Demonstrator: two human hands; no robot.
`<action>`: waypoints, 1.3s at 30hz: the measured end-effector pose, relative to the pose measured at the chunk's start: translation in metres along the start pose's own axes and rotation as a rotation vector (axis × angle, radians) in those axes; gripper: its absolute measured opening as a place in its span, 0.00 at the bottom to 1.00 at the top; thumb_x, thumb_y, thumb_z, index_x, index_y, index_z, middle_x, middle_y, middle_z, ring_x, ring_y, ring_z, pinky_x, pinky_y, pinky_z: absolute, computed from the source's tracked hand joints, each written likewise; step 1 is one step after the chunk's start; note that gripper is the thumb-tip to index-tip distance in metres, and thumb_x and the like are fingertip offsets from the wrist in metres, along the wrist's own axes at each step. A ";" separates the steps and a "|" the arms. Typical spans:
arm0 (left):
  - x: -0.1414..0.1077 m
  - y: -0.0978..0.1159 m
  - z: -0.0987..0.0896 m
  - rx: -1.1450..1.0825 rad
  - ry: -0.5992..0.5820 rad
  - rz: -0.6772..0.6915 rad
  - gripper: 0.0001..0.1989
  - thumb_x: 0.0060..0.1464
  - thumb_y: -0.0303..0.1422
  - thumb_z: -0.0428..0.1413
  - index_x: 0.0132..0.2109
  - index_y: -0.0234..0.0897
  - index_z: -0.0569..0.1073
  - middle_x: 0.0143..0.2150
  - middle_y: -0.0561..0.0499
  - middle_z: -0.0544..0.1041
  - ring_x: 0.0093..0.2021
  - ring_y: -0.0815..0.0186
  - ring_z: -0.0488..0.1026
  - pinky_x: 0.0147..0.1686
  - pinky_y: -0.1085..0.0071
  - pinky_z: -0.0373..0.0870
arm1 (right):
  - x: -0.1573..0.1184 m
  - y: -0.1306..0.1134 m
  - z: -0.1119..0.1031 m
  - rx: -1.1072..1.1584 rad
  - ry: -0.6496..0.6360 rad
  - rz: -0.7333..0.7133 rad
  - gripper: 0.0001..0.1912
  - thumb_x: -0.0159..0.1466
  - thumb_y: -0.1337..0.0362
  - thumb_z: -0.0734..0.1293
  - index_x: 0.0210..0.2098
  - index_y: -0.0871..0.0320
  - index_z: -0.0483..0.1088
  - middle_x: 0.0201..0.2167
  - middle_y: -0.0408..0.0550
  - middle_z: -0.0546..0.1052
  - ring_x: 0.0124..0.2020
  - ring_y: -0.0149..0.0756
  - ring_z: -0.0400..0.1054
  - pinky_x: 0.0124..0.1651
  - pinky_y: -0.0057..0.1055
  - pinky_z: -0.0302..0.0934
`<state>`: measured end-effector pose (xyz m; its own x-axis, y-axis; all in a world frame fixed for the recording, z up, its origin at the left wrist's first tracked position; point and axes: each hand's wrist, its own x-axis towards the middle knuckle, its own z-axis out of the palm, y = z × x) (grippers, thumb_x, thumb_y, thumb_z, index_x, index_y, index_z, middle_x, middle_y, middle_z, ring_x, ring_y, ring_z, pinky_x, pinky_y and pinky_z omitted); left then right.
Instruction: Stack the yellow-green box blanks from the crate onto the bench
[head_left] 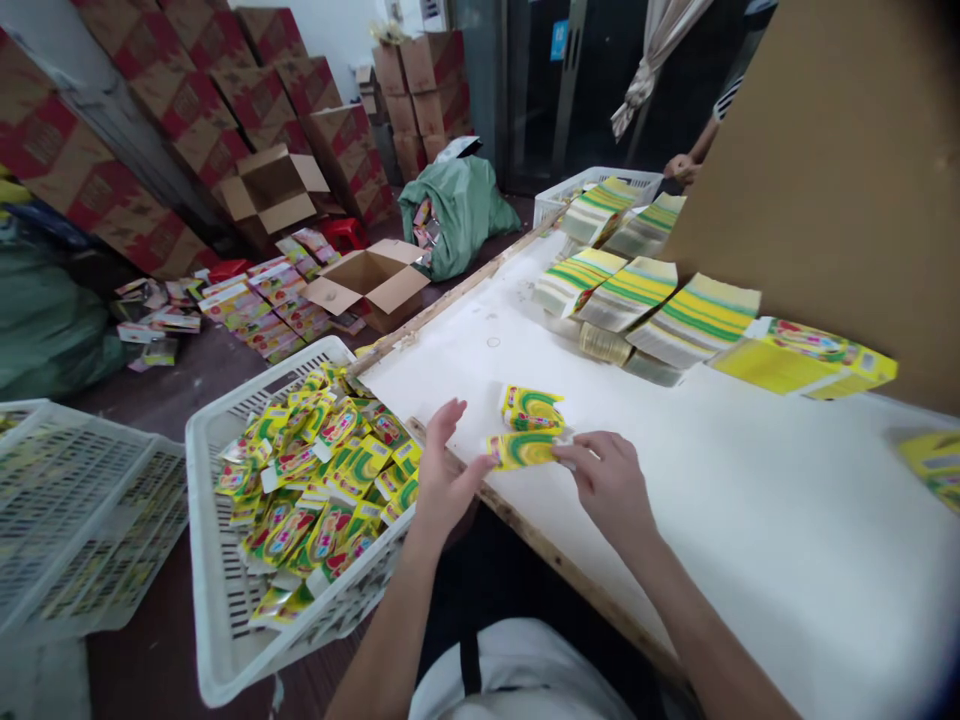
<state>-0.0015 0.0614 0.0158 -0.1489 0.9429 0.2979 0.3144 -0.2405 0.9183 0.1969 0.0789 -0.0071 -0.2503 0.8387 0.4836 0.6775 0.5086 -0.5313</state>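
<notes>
A small yellow-and-green carton [521, 451] is held just above the white tabletop near its front edge. My right hand [611, 480] pinches the carton's right end between thumb and fingers. At its left end is my left hand [446, 480], open, with the fingers raised and the thumb tip at or touching the carton; I cannot tell which. A second, similar carton [531, 406] lies on the table just behind the first. Left of my left hand, a white plastic crate [196, 540] holds a heap of similar yellow packs [330, 490].
Stacks of flat printed cartons [694, 318] and a larger yellow box [810, 360] sit along the table [465, 345] beside a tall cardboard panel [832, 180]. Open cardboard boxes [379, 285], a green sack [469, 205] and another crate [90, 510] stand on the floor. A person's hand [682, 168] shows behind.
</notes>
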 end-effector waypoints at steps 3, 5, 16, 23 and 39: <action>0.003 0.014 -0.004 0.235 -0.273 0.042 0.45 0.33 0.39 0.64 0.59 0.38 0.53 0.58 0.42 0.60 0.57 0.53 0.57 0.55 0.57 0.54 | -0.004 -0.010 -0.001 -0.018 -0.072 -0.215 0.15 0.58 0.74 0.59 0.35 0.48 0.72 0.31 0.44 0.71 0.40 0.38 0.64 0.53 0.43 0.50; 0.001 0.015 0.003 0.287 -0.442 -0.030 0.41 0.33 0.40 0.63 0.56 0.39 0.58 0.50 0.45 0.69 0.49 0.54 0.66 0.47 0.60 0.63 | -0.007 -0.016 0.001 0.063 -0.049 -0.247 0.15 0.57 0.73 0.60 0.36 0.46 0.71 0.32 0.43 0.70 0.45 0.38 0.63 0.58 0.45 0.45; -0.026 -0.002 0.035 0.298 -0.459 -0.105 0.36 0.42 0.35 0.58 0.57 0.41 0.50 0.42 0.48 0.71 0.40 0.57 0.71 0.40 0.62 0.67 | -0.011 -0.018 0.023 1.296 -0.349 0.695 0.23 0.59 0.51 0.58 0.48 0.57 0.64 0.41 0.55 0.74 0.40 0.44 0.70 0.41 0.40 0.65; -0.020 -0.001 0.032 0.307 -0.478 0.074 0.35 0.42 0.29 0.55 0.57 0.42 0.50 0.49 0.46 0.62 0.46 0.59 0.67 0.44 0.64 0.64 | -0.007 -0.019 0.017 1.480 -0.377 0.659 0.22 0.59 0.51 0.59 0.49 0.52 0.65 0.46 0.50 0.73 0.47 0.43 0.66 0.48 0.42 0.61; -0.030 -0.017 0.042 0.354 -0.424 0.054 0.35 0.38 0.26 0.56 0.54 0.38 0.51 0.51 0.43 0.59 0.47 0.59 0.65 0.46 0.62 0.63 | -0.022 -0.016 0.018 0.578 -0.278 0.157 0.32 0.56 0.76 0.56 0.58 0.49 0.53 0.59 0.43 0.59 0.59 0.38 0.52 0.61 0.41 0.47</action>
<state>0.0371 0.0469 -0.0196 0.2441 0.9590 0.1439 0.6183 -0.2682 0.7388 0.1793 0.0556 -0.0214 -0.4005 0.8911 0.2133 0.2596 0.3336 -0.9063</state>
